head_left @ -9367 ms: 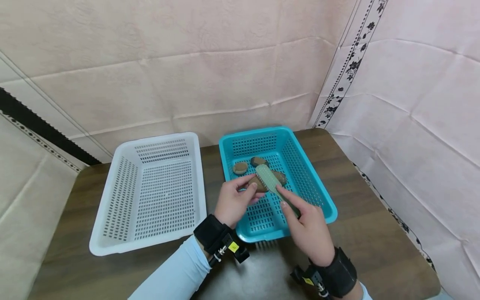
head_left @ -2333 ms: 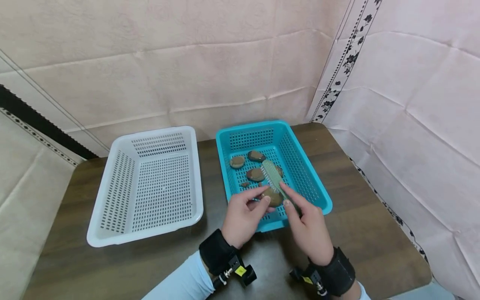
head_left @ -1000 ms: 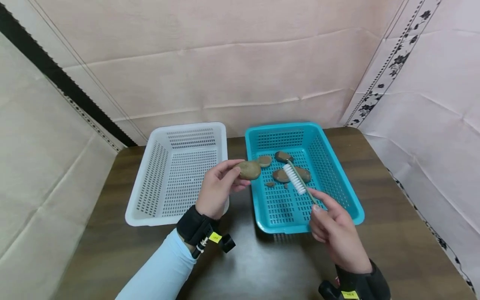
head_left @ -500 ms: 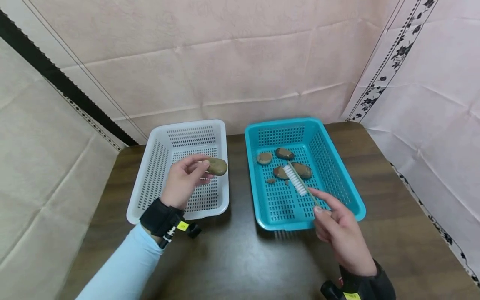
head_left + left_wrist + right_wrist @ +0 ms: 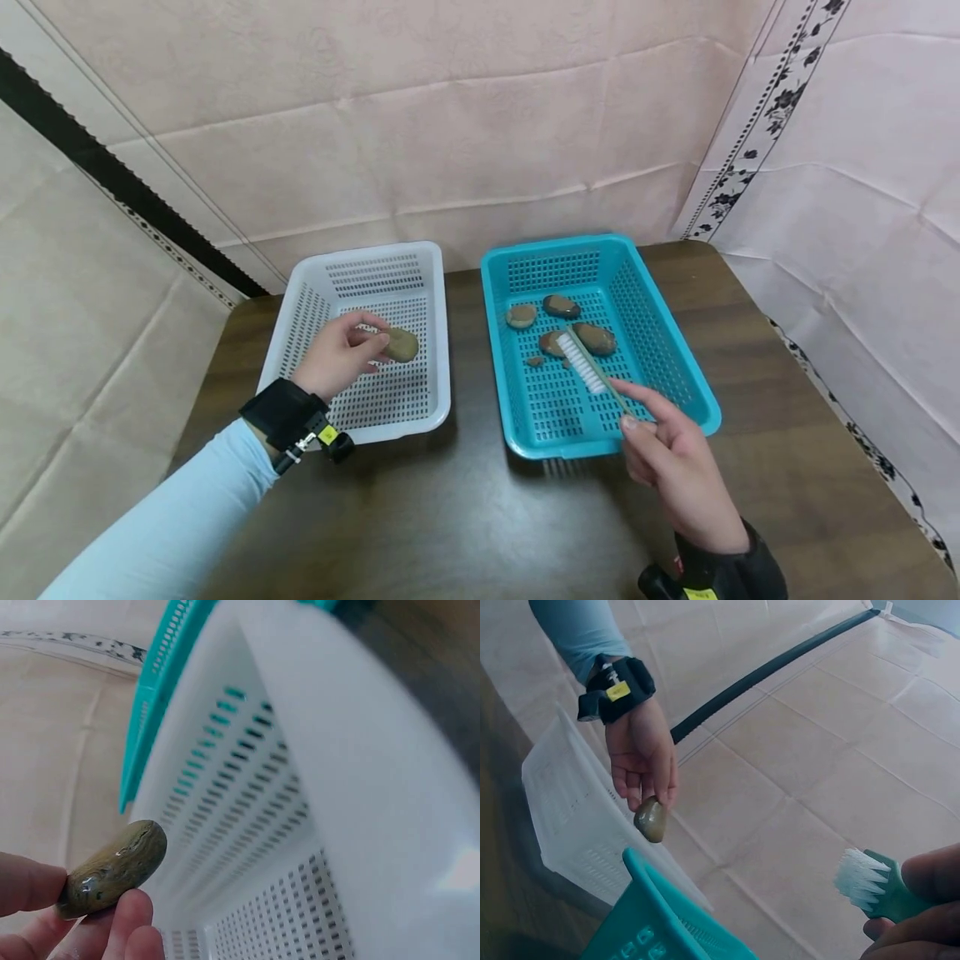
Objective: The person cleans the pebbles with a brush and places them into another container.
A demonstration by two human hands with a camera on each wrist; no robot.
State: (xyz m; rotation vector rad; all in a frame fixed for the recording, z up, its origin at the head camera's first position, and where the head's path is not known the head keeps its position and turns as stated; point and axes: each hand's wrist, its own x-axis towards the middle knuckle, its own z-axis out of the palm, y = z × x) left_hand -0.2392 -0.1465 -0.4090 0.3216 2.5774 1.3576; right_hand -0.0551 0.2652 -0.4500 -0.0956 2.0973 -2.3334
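Observation:
Pinched between the thumb and fingers of my left hand is a smooth olive-brown stone, held over the white basket. In the left wrist view the stone looks wet and shiny. My right hand grips the thin handle of a green brush with white bristles, index finger laid along it. The brush is over the blue basket, its bristles turned to the left. Several brown stones lie in that basket, along with small fragments; the brush partly hides one stone.
Both baskets stand side by side on a dark wooden table, a narrow gap between them. Pale cloth hangs behind the table and at both sides. Each wrist wears a black strap with a small camera.
Earlier the brush was against stones held in the left hand. Since then the left hand has carried the olive-brown stone leftward from the blue basket to over the white one. The right hand stays near the blue basket.

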